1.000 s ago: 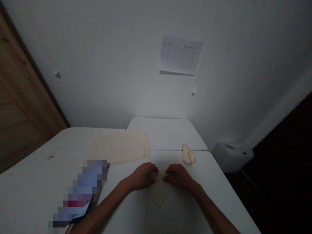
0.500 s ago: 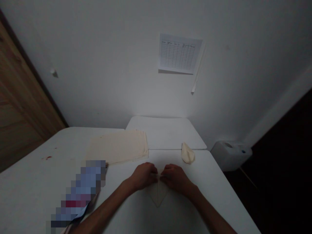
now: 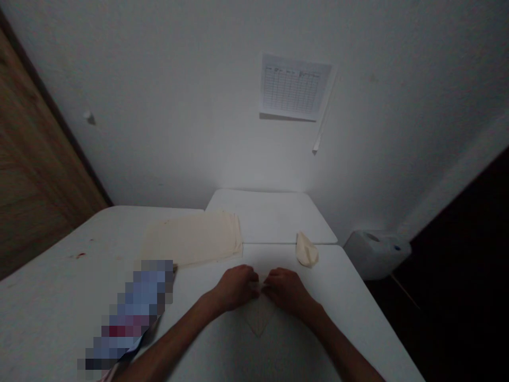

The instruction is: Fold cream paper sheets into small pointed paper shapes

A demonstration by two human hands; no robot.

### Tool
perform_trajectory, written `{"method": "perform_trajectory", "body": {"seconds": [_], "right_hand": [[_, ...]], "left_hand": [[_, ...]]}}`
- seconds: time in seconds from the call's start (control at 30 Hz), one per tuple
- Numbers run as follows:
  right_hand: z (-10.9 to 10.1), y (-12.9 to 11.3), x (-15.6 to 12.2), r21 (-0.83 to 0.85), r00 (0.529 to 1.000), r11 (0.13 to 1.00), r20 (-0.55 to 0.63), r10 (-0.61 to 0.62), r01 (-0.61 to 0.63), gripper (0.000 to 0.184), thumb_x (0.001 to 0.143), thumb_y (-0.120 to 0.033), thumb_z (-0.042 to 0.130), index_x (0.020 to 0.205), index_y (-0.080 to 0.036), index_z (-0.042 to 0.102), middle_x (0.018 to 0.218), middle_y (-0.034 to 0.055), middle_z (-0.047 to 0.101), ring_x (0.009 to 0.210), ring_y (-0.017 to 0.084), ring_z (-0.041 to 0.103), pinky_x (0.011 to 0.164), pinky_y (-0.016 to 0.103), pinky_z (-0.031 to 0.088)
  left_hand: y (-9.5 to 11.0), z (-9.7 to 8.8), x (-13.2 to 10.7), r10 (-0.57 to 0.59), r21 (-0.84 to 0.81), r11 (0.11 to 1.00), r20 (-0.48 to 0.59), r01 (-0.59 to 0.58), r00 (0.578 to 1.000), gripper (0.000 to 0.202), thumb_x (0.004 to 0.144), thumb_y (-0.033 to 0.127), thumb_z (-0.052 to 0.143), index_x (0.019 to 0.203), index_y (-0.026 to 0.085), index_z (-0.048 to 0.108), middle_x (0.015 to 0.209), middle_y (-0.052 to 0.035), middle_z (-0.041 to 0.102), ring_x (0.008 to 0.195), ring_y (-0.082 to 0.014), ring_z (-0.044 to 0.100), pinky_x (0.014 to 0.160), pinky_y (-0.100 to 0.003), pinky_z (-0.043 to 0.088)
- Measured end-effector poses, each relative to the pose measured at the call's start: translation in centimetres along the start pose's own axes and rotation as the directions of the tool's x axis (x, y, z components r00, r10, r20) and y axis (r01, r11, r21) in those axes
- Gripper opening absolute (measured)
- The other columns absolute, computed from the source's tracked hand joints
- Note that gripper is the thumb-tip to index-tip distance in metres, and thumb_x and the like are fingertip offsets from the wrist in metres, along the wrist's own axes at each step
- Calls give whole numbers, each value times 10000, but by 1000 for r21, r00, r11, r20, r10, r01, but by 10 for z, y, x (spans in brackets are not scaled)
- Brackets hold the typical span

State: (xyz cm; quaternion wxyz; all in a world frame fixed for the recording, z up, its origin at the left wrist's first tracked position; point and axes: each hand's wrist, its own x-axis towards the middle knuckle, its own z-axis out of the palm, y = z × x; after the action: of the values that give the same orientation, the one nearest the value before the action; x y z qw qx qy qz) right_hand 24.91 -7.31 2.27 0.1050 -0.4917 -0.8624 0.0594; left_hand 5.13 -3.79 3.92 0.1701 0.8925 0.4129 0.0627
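My left hand (image 3: 235,286) and my right hand (image 3: 284,289) rest side by side on the white table (image 3: 59,297), fingertips almost touching. Both have curled fingers pinching the top edge of a small pale cloth (image 3: 258,318), folded into a triangle that points toward me. The light is dim and the fingertips are hard to make out. A folded cream cloth piece (image 3: 306,250) lies just beyond my right hand. A stack of flat cream cloths (image 3: 193,239) lies beyond my left hand.
A blurred-out object (image 3: 131,313) lies on the table at the left. A second white table (image 3: 274,215) stands against the wall. A printed sheet (image 3: 294,87) hangs on the wall. A white container (image 3: 376,252) sits on the floor at right, a wooden door (image 3: 27,175) at left.
My hands have drawn closer together over the small cloth, narrowing its folded top. The triangle's tip stays in place.
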Motion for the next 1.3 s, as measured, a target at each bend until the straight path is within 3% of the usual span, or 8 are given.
{"method": "perform_trajectory", "body": {"seconds": [0.27, 0.4, 0.67, 0.83, 1.03, 1.3], "right_hand": [[-5, -1, -2, -5, 1000, 1000, -1, -13, 13, 136, 883, -244, 577, 858, -197, 703, 859, 35, 680, 847, 169, 613, 757, 250, 403], [-2, -1, -2, -17, 999, 998, -5, -54, 53, 142, 887, -224, 579, 862, -234, 719, 862, 15, 678, 831, 159, 601, 753, 255, 391], [15, 3, -10, -107, 987, 987, -97, -128, 117, 124, 894, -180, 609, 932, -250, 704, 895, 12, 680, 822, 169, 561, 745, 283, 383], [20, 4, -19, -191, 971, 965, -123, -203, 177, 106, 903, -195, 621, 987, -239, 669, 943, 20, 659, 859, 176, 546, 769, 298, 389], [23, 2, -22, -268, 967, 944, -113, -229, 192, 107, 920, -201, 596, 1018, -222, 634, 985, 40, 641, 913, 201, 531, 790, 322, 391], [16, -11, -26, -281, 975, 949, -121, -186, 146, 237, 935, -219, 563, 1169, -260, 578, 1011, 53, 625, 943, 232, 522, 825, 366, 382]], "left_hand": [[-4, 9, -6, 72, -14, 997, -55, -73, 996, 96, 800, 279, 611, 826, 241, 695, 885, -15, 638, 912, -204, 594, 756, -268, 436], [-4, 14, -10, 102, -6, 995, -74, -103, 992, 129, 823, 265, 601, 744, 247, 702, 818, -6, 624, 849, -180, 580, 696, -247, 412], [-6, 27, -16, 115, 13, 993, -170, -115, 979, 100, 834, 227, 635, 803, 252, 727, 859, -30, 622, 857, -192, 550, 716, -278, 415], [-8, 37, -21, 217, 153, 971, -236, -184, 947, 156, 841, 132, 621, 897, 250, 708, 890, -44, 626, 860, -211, 535, 766, -329, 427], [-4, 42, -25, 324, 323, 911, -180, -256, 929, 165, 893, 109, 542, 990, 196, 643, 986, -84, 617, 929, -239, 531, 830, -387, 441], [1, 39, -34, 324, 341, 900, -106, -271, 940, 249, 901, 92, 502, 1127, 160, 583, 1057, -114, 603, 984, -260, 534, 893, -418, 438]]}}
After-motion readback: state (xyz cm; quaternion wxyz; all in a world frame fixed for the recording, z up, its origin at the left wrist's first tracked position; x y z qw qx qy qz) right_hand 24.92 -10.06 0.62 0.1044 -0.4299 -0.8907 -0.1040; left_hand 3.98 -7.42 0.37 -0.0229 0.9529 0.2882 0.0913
